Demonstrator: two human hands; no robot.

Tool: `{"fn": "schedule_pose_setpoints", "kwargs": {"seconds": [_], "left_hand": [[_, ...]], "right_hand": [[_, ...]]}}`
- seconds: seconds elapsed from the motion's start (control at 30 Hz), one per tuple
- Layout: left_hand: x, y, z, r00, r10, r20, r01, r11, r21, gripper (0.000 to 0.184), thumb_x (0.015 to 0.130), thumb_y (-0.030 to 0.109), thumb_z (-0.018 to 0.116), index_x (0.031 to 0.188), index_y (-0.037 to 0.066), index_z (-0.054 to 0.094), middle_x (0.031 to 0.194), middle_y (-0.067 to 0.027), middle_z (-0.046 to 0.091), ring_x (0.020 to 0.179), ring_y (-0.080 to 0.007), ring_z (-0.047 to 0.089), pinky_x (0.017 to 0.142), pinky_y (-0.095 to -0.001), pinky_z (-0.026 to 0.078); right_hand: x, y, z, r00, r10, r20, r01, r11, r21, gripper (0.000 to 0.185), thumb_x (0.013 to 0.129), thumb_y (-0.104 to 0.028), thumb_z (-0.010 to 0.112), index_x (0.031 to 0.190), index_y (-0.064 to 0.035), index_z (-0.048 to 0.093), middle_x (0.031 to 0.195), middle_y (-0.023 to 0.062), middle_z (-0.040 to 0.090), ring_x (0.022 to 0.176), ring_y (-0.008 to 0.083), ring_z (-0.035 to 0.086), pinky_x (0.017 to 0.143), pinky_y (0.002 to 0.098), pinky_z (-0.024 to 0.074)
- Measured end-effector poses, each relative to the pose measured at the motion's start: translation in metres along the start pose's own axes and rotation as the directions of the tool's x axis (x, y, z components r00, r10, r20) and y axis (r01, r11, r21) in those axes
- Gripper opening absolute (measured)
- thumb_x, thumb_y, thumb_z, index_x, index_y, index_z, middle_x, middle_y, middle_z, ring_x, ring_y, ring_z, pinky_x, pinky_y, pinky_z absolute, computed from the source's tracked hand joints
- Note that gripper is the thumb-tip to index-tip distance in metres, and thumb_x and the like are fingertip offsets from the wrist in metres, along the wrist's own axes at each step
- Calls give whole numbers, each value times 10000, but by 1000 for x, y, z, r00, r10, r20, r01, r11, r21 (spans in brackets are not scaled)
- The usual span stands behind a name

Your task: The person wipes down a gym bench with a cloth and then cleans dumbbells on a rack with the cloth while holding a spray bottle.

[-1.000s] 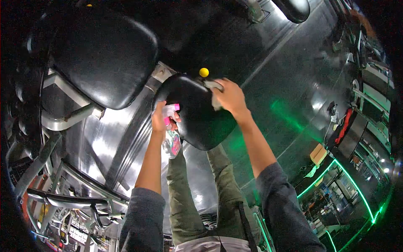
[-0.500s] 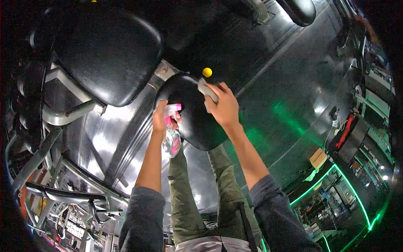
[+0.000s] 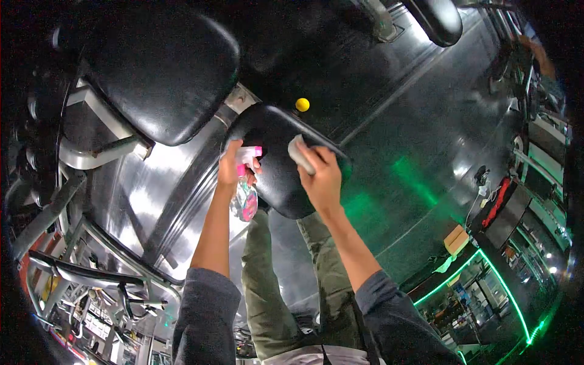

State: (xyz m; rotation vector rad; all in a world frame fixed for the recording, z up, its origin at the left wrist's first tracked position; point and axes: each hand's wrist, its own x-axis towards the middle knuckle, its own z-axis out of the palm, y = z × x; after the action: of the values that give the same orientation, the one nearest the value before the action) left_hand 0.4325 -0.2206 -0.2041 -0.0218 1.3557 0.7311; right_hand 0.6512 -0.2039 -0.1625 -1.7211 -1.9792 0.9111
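Note:
My left hand (image 3: 230, 165) is wrapped round a clear spray bottle (image 3: 245, 198) with a pink and white trigger head, above the left side of a black padded seat (image 3: 277, 131). On the middle of this seat, my right hand (image 3: 322, 176) presses a pale folded cloth (image 3: 301, 154). A yellow ball-shaped knob (image 3: 302, 104) shows just beyond the seat's far edge.
A larger black pad (image 3: 164, 73) on a silver frame (image 3: 103, 121) stands at the upper left. Metal machine bars (image 3: 121, 252) fill the lower left. Another black pad (image 3: 435, 21) is at the top right. A cardboard box (image 3: 456, 240) lies right, near green light strips.
My right hand and the cloth have moved from the seat's far right edge inward and nearer to me. My left hand still holds the bottle, almost unmoved. The view has shifted slightly.

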Motion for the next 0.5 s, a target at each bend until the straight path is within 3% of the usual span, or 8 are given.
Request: {"fn": "schedule_pose_setpoints", "kwargs": {"seconds": [0.07,0.13,0.23,0.33,0.4,0.43,0.47,0.5], "left_hand": [[-4,3,5,999,14,-41,-12,998,61,609,884,551,388,766,-9,598,595,-162,600,376,-237,524,333,-327,415],[-5,2,4,999,47,-15,-46,997,56,613,887,555,383,775,-7,598,598,-162,600,381,-235,526,332,-326,417],[-5,4,7,997,78,24,-80,994,70,621,894,562,373,792,-8,596,601,-160,599,383,-232,524,330,-325,419],[-5,1,12,993,121,-9,-120,991,61,630,906,549,401,856,-44,609,659,-168,608,377,-226,510,320,-303,391],[-7,0,21,986,164,-30,-161,984,70,610,919,522,414,893,-53,617,676,-168,613,376,-216,501,327,-290,381],[-11,0,21,983,183,-20,-183,983,5,487,919,391,473,808,-56,630,623,-149,616,385,-204,507,334,-292,371],[-17,-3,21,983,185,-22,-185,983,-13,487,919,391,473,808,-56,630,623,-149,616,385,-204,507,334,-292,371],[-21,-5,19,975,220,-18,-221,975,-30,494,924,392,462,814,-56,641,619,-145,614,378,-194,492,333,-289,362]], "right_hand": [[-21,4,-2,994,-8,112,10,1000,-18,499,683,-72,731,1157,-207,651,1029,65,580,899,300,561,786,389,504],[-30,17,-15,994,-24,102,31,997,-75,459,682,-61,723,1122,-178,668,1029,71,606,914,286,596,792,369,513],[-22,31,-30,988,154,-29,-153,987,51,374,720,-51,684,1084,-134,676,1003,95,629,908,301,630,794,359,514],[-7,39,-20,984,131,-123,-141,987,-75,350,751,-56,675,1093,-130,663,1013,109,624,898,336,626,775,384,511],[-5,29,-8,988,80,-132,-88,995,-53,356,744,-53,678,1090,-135,659,1000,106,618,894,335,618,768,391,508],[-8,25,-6,987,40,-155,-47,998,-39,362,737,-49,682,1087,-140,654,986,103,613,890,333,611,761,399,505],[-13,21,-3,989,28,-146,-36,998,-51,362,737,-49,682,1087,-140,654,986,103,613,890,333,611,761,399,505],[-19,17,1,995,-88,-51,84,993,-80,375,723,-47,693,1082,-149,651,987,93,602,894,325,597,759,402,502]]}}
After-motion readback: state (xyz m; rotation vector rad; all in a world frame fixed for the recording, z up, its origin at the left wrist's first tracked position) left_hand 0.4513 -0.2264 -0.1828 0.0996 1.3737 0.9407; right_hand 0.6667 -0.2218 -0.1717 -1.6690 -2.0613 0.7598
